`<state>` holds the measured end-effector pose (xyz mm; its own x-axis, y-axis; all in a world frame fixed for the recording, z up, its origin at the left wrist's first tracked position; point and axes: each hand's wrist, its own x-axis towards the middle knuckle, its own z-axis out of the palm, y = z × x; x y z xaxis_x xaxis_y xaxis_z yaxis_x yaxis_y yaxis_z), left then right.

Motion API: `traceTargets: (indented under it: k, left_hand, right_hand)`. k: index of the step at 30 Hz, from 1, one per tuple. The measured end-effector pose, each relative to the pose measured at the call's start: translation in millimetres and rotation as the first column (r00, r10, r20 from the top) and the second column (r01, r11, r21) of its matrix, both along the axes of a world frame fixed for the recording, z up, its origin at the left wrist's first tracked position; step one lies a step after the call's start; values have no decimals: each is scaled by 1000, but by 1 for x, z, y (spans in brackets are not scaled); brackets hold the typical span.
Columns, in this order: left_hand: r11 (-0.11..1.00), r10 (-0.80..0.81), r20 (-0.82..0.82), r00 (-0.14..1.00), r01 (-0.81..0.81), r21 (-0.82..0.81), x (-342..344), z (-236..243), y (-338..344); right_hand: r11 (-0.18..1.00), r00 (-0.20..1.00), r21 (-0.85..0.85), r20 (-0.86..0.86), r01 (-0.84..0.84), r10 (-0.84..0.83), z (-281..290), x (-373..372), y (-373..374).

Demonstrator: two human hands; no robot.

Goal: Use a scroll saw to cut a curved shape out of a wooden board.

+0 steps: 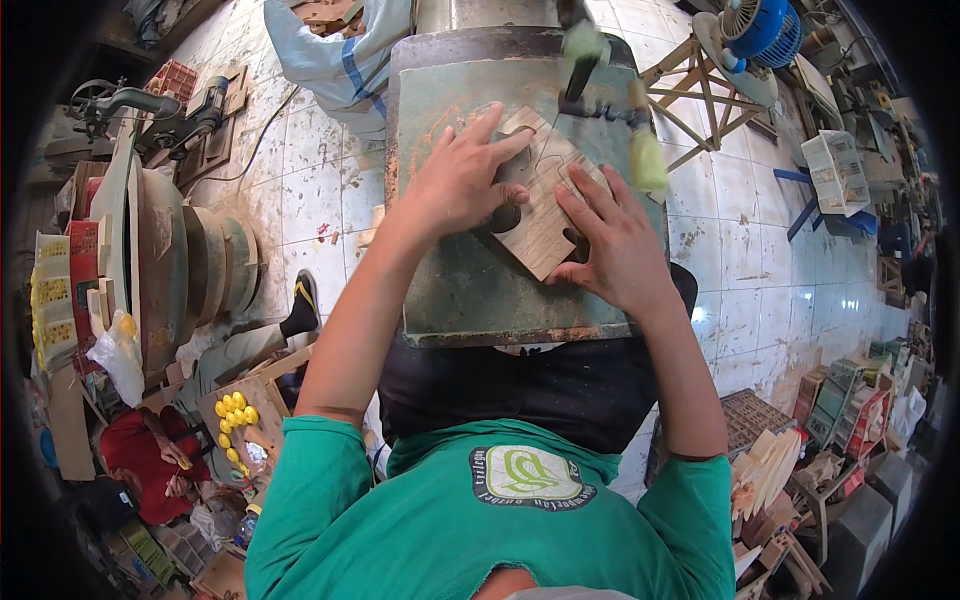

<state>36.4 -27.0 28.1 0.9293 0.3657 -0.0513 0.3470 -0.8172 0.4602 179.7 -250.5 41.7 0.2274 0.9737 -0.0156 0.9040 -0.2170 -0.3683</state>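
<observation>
A light wooden board (540,222) lies slantwise on the worn green metal saw table (470,290). Curved outlines are drawn on its face, and its edges have rounded cut-outs. The thin saw blade (556,118) meets the board near its far corner. My left hand (465,175) grips the board's left side, forefinger and thumb spread around a cut-out. My right hand (618,235) holds the right side, fingers stretched over the top and thumb against the near edge. Both hands are a short way from the blade; what lies beneath the palms is hidden.
Pale green-wrapped saw parts (648,160) hang at the table's right. A white sack (335,70) stands beyond its left corner, a blue fan (762,30) far right. Another person in red (150,455) sits at lower left near yellow pieces (237,410). Wood scraps (765,470) lie lower right.
</observation>
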Motion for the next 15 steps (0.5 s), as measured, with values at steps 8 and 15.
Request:
traceTargets:
  k: [8,15]
  left_hand:
    - [988,130,105,986,-138,68,-43,1,-93]
    - [992,111,113,987,-117,50,-43,-5,-86]
  right_hand:
    - [999,999,-12,14,-35,35,2,5,-2]
    - [998,986,19,160,-58,54,-4,5,0]
